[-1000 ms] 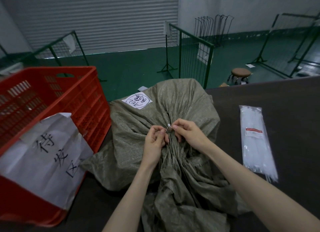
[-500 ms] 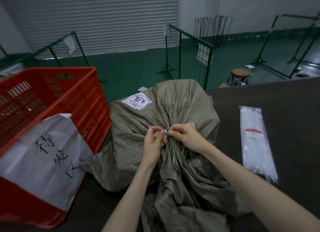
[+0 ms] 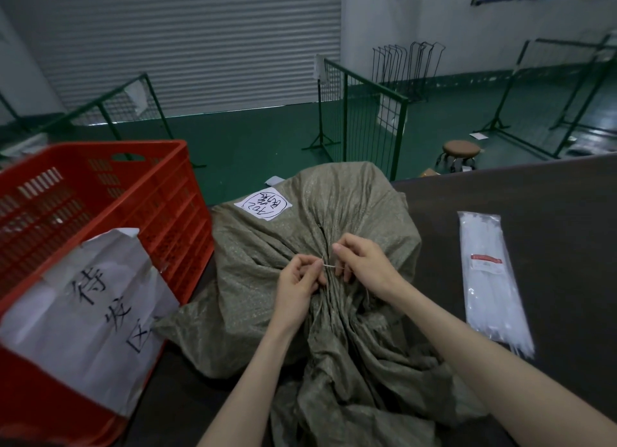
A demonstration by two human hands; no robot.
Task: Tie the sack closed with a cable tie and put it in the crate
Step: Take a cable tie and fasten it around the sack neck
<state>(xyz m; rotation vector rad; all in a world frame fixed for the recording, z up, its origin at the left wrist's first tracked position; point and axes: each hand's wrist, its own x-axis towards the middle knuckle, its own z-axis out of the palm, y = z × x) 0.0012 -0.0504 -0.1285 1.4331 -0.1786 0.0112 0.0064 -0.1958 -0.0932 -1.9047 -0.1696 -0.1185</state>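
An olive-green woven sack (image 3: 267, 263) with a white round-marked label lies on the dark table, its mouth bunched toward me. A thin white cable tie (image 3: 329, 265) wraps the gathered neck. My left hand (image 3: 300, 286) pinches the tie's left end against the neck. My right hand (image 3: 364, 263) pinches the tie on the right side, fingers curled. The red plastic crate (image 3: 110, 193) stands at the left of the sack, a white paper sign taped to its near wall.
A clear packet of white cable ties (image 3: 490, 279) lies on the table (image 3: 551, 219) to the right. Beyond the table's far edge are green wire fence panels (image 3: 364, 112), a round stool (image 3: 460, 151) and a roller shutter.
Both hands have stayed at the sack's neck; the right hand's fingers shifted slightly right along the tie, and a short stretch of tie shows between the hands.
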